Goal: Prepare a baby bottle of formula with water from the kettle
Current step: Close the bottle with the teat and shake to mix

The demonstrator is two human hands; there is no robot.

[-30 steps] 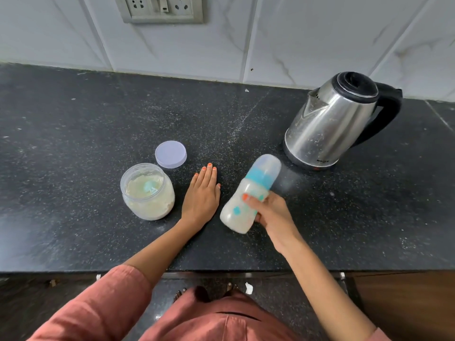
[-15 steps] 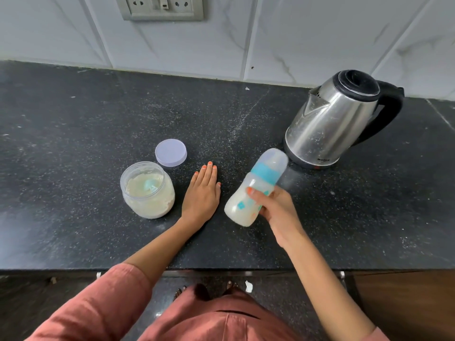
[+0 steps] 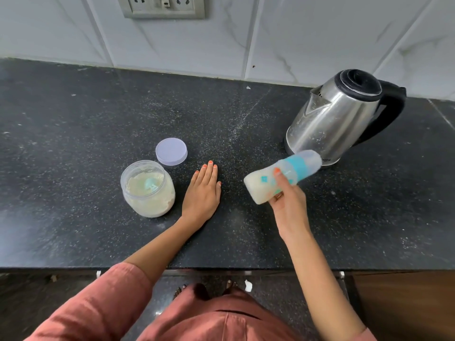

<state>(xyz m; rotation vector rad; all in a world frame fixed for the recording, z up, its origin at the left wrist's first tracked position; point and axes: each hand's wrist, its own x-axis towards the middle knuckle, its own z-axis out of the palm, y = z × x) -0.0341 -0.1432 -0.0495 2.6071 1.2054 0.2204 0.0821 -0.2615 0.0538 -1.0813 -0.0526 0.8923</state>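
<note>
My right hand (image 3: 289,205) grips a capped baby bottle (image 3: 261,183) with a teal collar, held above the counter and tilted almost level, its cap pointing right toward the kettle. Milky white liquid fills its lower part. The steel kettle (image 3: 330,119) with a black lid and handle stands at the back right. My left hand (image 3: 203,193) rests flat on the black counter (image 3: 86,124), fingers straight, beside an open formula jar (image 3: 147,190) with a teal scoop in the powder. The jar's lilac lid (image 3: 171,151) lies just behind it.
A tiled wall with a socket plate (image 3: 162,7) runs along the back. The counter's front edge (image 3: 246,268) is close to my body, with dark floor below. Scattered powder specks dust the middle of the counter.
My right hand has tipped the bottle further over and carried it right, toward the kettle. My left hand has stayed flat on the counter.
</note>
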